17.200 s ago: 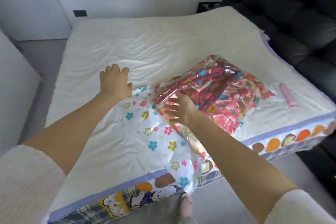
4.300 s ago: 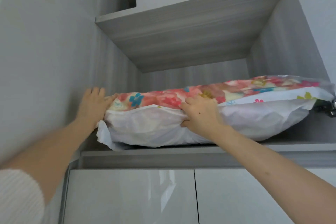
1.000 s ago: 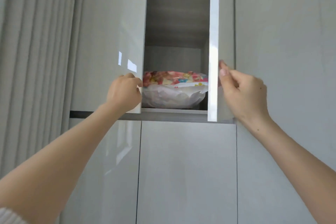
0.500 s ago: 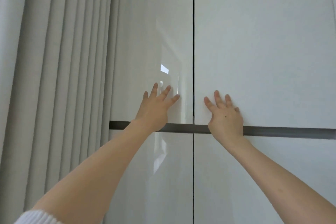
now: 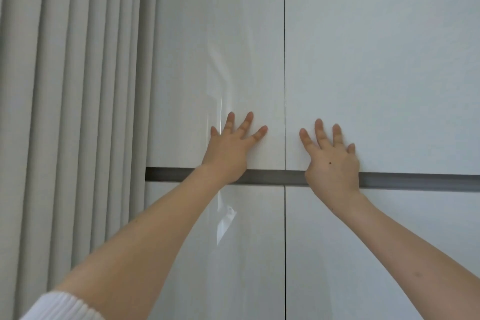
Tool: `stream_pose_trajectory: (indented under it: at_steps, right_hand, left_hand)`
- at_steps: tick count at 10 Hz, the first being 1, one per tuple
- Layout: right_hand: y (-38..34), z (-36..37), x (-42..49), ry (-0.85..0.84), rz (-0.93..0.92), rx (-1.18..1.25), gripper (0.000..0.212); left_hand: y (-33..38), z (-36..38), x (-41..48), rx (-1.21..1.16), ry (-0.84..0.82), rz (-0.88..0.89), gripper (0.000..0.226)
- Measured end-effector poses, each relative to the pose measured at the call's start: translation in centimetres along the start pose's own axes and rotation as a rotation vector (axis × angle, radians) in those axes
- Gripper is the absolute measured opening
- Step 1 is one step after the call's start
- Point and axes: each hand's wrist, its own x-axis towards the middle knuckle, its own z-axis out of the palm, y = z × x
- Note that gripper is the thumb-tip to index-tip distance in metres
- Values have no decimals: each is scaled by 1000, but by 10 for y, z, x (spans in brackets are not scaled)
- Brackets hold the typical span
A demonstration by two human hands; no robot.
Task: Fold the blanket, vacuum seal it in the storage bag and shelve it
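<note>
Both upper cabinet doors are seen shut, w/ a thin vertical seam between them. The left hand (image 5: 228, 149) is laid flat on the upper left door (image 5: 207, 60), fingers (image 5: 245, 122) straight and spread apart. The right hand (image 5: 331, 161) is laid flat on the upper right door (image 5: 376, 60), fingers likewise spread; nothing is gripped by either. A dark horizontal strip (image 5: 415, 180) is crossed by both wrists, w/ lower doors below it. Blanket and storage bag are not visible from this view. Pleated curtain (image 5: 72, 112) hangs at left. A white ribbed sleeve (image 5: 59, 306) is seen on the left arm.
</note>
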Motion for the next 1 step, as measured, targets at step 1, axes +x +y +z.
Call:
stream_pose_trajectory:
  at_steps: [1]
  right_hand:
    - [13,-18,-3,-23,31,162,60]
  left_hand:
    - [-5,-24,-7,-207,10,8,68]
